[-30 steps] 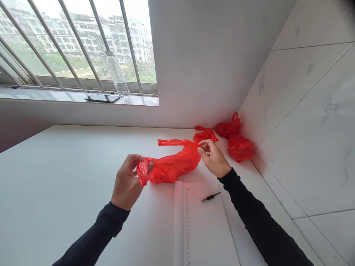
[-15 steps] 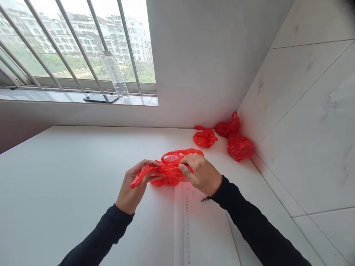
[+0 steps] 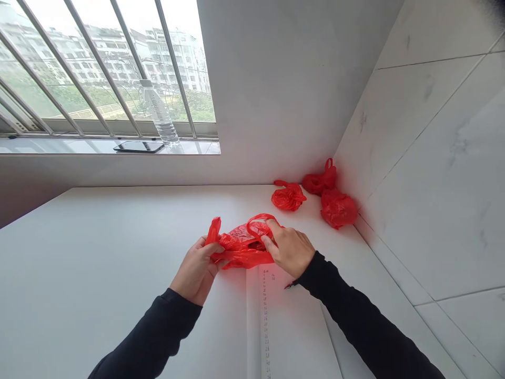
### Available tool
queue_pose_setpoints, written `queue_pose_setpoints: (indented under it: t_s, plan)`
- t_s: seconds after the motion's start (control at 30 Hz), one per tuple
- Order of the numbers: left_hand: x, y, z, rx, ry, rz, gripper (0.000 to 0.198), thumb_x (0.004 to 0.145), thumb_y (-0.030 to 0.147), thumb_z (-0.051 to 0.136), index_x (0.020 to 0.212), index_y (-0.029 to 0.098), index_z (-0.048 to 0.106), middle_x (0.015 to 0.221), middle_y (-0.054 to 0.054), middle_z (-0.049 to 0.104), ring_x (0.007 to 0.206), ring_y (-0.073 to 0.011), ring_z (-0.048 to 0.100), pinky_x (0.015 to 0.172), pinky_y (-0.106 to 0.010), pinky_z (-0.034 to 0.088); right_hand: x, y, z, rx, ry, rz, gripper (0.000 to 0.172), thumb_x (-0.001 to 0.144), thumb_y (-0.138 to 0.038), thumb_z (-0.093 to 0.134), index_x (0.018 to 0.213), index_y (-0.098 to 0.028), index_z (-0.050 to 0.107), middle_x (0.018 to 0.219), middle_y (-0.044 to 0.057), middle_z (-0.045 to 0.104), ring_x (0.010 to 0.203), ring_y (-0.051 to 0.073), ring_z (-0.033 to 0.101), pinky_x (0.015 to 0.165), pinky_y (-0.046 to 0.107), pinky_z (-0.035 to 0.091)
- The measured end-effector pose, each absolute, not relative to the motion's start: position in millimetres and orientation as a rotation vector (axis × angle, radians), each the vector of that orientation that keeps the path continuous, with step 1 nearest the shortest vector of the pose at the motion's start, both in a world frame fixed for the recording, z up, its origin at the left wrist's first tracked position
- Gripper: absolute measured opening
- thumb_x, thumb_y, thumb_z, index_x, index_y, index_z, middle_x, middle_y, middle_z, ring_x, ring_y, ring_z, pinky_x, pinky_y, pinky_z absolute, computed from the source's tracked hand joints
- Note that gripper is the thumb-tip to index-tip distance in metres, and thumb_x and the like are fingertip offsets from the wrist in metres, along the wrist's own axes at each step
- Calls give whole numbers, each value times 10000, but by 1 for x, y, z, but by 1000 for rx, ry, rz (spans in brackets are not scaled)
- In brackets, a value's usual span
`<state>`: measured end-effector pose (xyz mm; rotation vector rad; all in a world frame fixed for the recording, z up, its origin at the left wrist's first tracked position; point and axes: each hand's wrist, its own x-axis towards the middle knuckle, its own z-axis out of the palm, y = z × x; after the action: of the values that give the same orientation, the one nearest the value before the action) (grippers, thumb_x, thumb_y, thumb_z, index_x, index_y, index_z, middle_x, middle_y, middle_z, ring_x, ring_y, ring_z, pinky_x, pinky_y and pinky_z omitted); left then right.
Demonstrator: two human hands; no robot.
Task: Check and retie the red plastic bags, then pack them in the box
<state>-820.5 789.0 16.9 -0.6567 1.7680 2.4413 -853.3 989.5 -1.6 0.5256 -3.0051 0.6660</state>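
Both hands hold a thin red plastic bag (image 3: pixel 244 258) over the white table, just above the top of a written sheet. My left hand (image 3: pixel 199 268) pinches the bag's left side, and one handle loop sticks up above its thumb. At the right side, my right hand (image 3: pixel 290 247) has its thumb and fingers closed on the bag near the other handle loop. Between the hands the bag's mouth gapes a little and looks dark inside; its contents cannot be made out. Below my right wrist, the tip of a pen (image 3: pixel 291 286) shows on the paper.
A paper sheet (image 3: pixel 292 326) with a column of handwritten numbers lies on the white table (image 3: pixel 118 252). Several bunched red bags (image 3: pixel 289 198) sit by the back corner near the tiled wall (image 3: pixel 434 173). The barred window's sill holds a water bottle (image 3: pixel 160 116) and a phone (image 3: pixel 138 147).
My left hand has shifted slightly right and turned, raising its handle loop upright. The bag's mouth has opened between the hands. My right hand stays nearly in place, and the view has shifted slightly.
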Motion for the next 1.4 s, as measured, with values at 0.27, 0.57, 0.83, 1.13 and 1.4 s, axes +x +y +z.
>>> queue_pose_setpoints:
  t_s: [0.27, 0.57, 0.83, 1.13, 1.4]
  plan:
    - [-821, 783, 6, -703, 1627, 2447, 243, 655, 178, 687, 892, 189, 635, 798, -13, 605, 665, -144, 565, 601, -266, 506, -844, 965, -20, 1119, -2711, 1138, 193, 1032, -159, 416, 1107, -197, 590, 1008, 43, 716, 887, 164, 688, 764, 260, 519]
    - [-816, 792, 3, -554, 1953, 2262, 486, 695, 518, 847, 1008, 170, 715, 781, -20, 646, 699, -154, 572, 591, -241, 457, -864, 976, -33, 749, -3234, 408, 415, 941, -218, 618, 1353, -195, 568, 1128, 119, 709, 994, 311, 706, 803, 387, 504]
    - [-818, 785, 0, -626, 1896, 2353, 566, 706, 621, 817, 1011, 147, 772, 901, -70, 720, 722, -150, 574, 623, -236, 487, -872, 979, -30, 571, -3250, 299, 253, 963, -226, 598, 1210, -196, 640, 1204, 109, 679, 1004, 269, 701, 803, 359, 483]
    - [-815, 792, 13, -448, 1803, 2439, 484, 854, 564, 706, 1204, 232, 748, 993, -62, 734, 813, -184, 647, 653, -263, 551, -872, 990, -18, 687, -3263, 285, 173, 946, -304, 628, 1043, -230, 750, 1127, 75, 728, 1035, 257, 682, 793, 333, 451]
    - [-814, 792, 11, -441, 1798, 2452, 450, 875, 533, 691, 1209, 235, 736, 972, -51, 716, 795, -172, 629, 625, -251, 565, -871, 990, -19, 780, -3292, 255, 252, 1001, -279, 503, 1096, -200, 722, 998, 92, 763, 932, 251, 711, 736, 323, 432]
